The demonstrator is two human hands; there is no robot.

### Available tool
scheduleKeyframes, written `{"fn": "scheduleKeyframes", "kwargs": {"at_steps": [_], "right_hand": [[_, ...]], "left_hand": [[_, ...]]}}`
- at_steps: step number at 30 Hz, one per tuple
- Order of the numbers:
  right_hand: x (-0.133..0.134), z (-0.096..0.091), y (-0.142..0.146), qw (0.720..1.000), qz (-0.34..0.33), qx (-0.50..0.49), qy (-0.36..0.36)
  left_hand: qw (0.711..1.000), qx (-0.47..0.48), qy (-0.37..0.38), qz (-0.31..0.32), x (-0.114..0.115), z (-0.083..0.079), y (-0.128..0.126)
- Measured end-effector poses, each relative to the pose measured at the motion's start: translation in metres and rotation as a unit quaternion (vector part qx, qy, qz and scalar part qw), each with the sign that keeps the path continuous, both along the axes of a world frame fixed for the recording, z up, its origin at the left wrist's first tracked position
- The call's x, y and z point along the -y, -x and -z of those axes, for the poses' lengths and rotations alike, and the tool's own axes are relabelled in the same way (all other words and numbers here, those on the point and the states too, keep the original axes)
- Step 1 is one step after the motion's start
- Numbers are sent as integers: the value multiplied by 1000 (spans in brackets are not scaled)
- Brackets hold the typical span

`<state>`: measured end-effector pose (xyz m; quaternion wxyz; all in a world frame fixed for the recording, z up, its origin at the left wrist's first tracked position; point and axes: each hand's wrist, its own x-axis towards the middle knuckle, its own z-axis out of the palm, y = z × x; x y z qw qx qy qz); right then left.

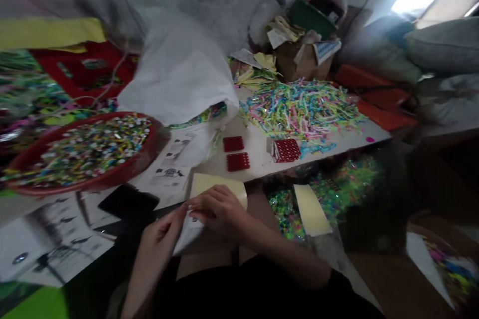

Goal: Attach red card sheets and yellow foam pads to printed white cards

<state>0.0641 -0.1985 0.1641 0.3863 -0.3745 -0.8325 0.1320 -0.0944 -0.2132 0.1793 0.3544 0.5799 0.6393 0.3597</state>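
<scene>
Near the table's front edge, my left hand point(160, 237) pinches the edge of a white printed paper sheet point(186, 234). My right hand point(220, 209) meets it there, fingertips bent together on the same edge. Part of the sheet is hidden under my right hand. A pale yellow sheet point(234, 185) curls up just behind my right hand; I cannot tell whether it is joined to the white one. Left of my hands lie a dark flat object point(129, 202) and printed sheets point(168, 179). Beyond them are two dark red perforated pieces point(233, 143).
A red basin point(144, 159) full of small colourful pieces stands at left, beside a large white sack point(183, 70). Colourful strips point(303, 109) are heaped at the back right, near a folded red dotted piece point(286, 150). Below the edge, a yellow card point(312, 209) lies on bagged pieces.
</scene>
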Motion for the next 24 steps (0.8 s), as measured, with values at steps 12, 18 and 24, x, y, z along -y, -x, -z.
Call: {"fn": "scheduleKeyframes", "kwargs": {"at_steps": [12, 18, 24], "right_hand": [[3, 7, -4, 995, 73, -39, 49], [9, 6, -17, 997, 81, -8, -1], [9, 17, -30, 994, 18, 34, -105]], "left_hand": [[985, -118, -124, 13, 7, 18, -7], [998, -10, -56, -18, 5, 17, -23], [988, 142, 50, -29, -5, 27, -29]]}}
